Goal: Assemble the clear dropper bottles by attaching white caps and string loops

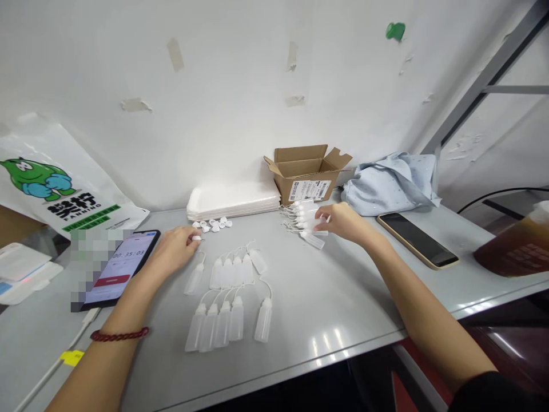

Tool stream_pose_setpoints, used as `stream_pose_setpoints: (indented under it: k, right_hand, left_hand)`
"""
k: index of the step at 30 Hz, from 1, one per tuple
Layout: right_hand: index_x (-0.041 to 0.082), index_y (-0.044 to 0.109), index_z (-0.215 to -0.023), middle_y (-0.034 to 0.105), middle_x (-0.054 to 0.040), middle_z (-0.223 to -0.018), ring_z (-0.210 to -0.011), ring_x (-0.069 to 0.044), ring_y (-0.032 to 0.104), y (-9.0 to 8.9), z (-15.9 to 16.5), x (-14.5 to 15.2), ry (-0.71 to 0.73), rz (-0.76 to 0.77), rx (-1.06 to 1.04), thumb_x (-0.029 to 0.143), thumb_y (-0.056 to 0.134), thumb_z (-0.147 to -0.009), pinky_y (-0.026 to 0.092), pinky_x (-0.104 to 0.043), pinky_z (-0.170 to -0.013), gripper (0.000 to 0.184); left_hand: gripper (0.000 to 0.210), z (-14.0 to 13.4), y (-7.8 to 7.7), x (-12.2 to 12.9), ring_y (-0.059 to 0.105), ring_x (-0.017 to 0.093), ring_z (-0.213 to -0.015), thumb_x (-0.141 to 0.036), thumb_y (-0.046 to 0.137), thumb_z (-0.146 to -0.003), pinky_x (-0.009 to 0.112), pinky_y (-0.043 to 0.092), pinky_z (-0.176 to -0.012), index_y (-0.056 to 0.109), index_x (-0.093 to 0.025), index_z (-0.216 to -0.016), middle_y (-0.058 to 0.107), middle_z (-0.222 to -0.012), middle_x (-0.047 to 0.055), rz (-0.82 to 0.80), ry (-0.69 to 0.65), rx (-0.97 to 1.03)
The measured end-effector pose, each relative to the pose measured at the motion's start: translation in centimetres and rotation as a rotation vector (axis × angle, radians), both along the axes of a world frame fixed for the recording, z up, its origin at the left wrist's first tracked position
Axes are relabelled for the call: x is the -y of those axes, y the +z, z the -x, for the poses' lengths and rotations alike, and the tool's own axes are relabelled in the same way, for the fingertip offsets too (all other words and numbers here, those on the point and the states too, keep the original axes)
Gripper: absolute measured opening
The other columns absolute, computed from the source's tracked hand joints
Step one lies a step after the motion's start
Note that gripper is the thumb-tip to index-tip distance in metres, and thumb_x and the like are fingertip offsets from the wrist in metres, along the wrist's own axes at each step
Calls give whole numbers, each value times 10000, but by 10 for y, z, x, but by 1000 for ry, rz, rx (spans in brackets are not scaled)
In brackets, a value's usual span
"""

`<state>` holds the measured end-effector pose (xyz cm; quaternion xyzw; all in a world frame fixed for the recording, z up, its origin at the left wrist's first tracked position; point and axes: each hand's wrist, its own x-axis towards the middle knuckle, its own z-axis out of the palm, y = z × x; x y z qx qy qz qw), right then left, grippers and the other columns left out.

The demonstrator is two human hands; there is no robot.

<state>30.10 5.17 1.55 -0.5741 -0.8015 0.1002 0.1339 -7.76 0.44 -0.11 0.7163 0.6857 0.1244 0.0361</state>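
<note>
My left hand (174, 252) rests near the table's left side, its thumb and fingers closed on a small white cap (196, 237). Just beyond it lies a cluster of loose white caps (215, 225). At the right, my right hand (341, 222) has its fingers closed on the end of a translucent plastic squeeze bottle (319, 227) in a pile of such bottles. One bottle (311, 239) lies at the pile's near edge. Between my hands are more squeeze bottles with thin white spouts: a middle group (231, 272), a front row (214, 326) and single ones (263, 320).
Behind stand stacked white trays (234, 201) and an open cardboard box (305, 177). A light blue cloth bag (390, 183), a phone (418, 240) and a drink cup (514, 249) are right. Another phone (118, 269), on a cable, and a printed plastic bag (64, 177) are left.
</note>
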Motion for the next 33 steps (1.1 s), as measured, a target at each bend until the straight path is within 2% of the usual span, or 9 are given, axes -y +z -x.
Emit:
stream_pose_setpoints:
  k: [5, 10, 12, 13, 16, 17, 19, 24, 33]
  right_hand:
    - [149, 672, -864, 670, -66, -832, -658, -167, 595, 2, -2, 0, -27, 23, -14, 230, 719, -716, 409, -265, -608, 176]
    - [139, 655, -873, 663, -99, -869, -669, -183, 578, 10, 8, 18, -6, -202, -37, 297, 647, -800, 401, -297, -617, 174]
    - [140, 653, -852, 659, -86, -806, -671, -172, 579, 15, 24, 36, 127, -198, -165, 311, 604, -842, 415, -288, -628, 178]
    - [147, 653, -854, 658, -70, -776, -658, -157, 579, 17, 34, 47, 233, -137, -247, 311, 584, -859, 422, -271, -617, 178]
    - [139, 667, -942, 670, -41, -775, -637, -114, 584, 16, 63, 80, 689, 267, -322, 308, 591, -867, 437, -217, -603, 201]
    - [126, 665, -980, 668, -35, -749, -613, -101, 578, 14, 71, 89, 797, 380, -318, 302, 603, -863, 437, -201, -600, 221]
    - [111, 655, -1042, 665, -32, -725, -599, -92, 571, 7, 82, 103, 923, 447, -299, 289, 605, -865, 425, -186, -591, 256]
    - [131, 646, -1091, 672, -27, -687, -621, -114, 581, -7, 87, 113, 976, 410, -215, 277, 608, -865, 397, -192, -573, 272]
    - [167, 689, -1011, 657, 0, -660, -592, -90, 563, 2, 82, 104, 907, 471, -117, 295, 618, -857, 393, -172, -564, 213]
  left_hand:
    - [240, -4, 6, 3, 641, 269, -768, -294, 458, -779, 355, 457, -737, 647, -153, -827, 694, -782, 101, 48, 14, -4]
    - [270, -12, 11, 6, 649, 281, -806, -346, 443, -803, 371, 458, -764, 627, -149, -831, 707, -826, 127, 8, 80, 12]
    - [286, -21, 15, 10, 646, 265, -801, -373, 444, -807, 361, 462, -776, 618, -150, -846, 707, -845, 122, -37, 104, 51]
    - [289, -26, 16, 12, 645, 253, -790, -393, 457, -804, 352, 465, -775, 616, -156, -843, 707, -846, 110, -58, 98, 96]
    - [281, -39, 18, 18, 638, 221, -729, -447, 510, -772, 324, 477, -730, 611, -186, -790, 704, -806, 60, -122, 91, 240]
    - [279, -42, 17, 20, 636, 214, -713, -456, 522, -765, 318, 479, -714, 610, -191, -780, 703, -796, 51, -138, 87, 266]
    - [279, -46, 15, 21, 631, 207, -696, -460, 538, -762, 312, 478, -699, 612, -191, -782, 701, -787, 46, -157, 68, 292]
    - [271, -50, 12, 21, 630, 197, -697, -449, 556, -767, 307, 476, -701, 619, -186, -777, 698, -773, 38, -137, 21, 340]
    - [291, -61, 15, 26, 624, 198, -735, -474, 591, -743, 295, 468, -675, 644, -189, -772, 699, -796, 38, -42, 10, 489]
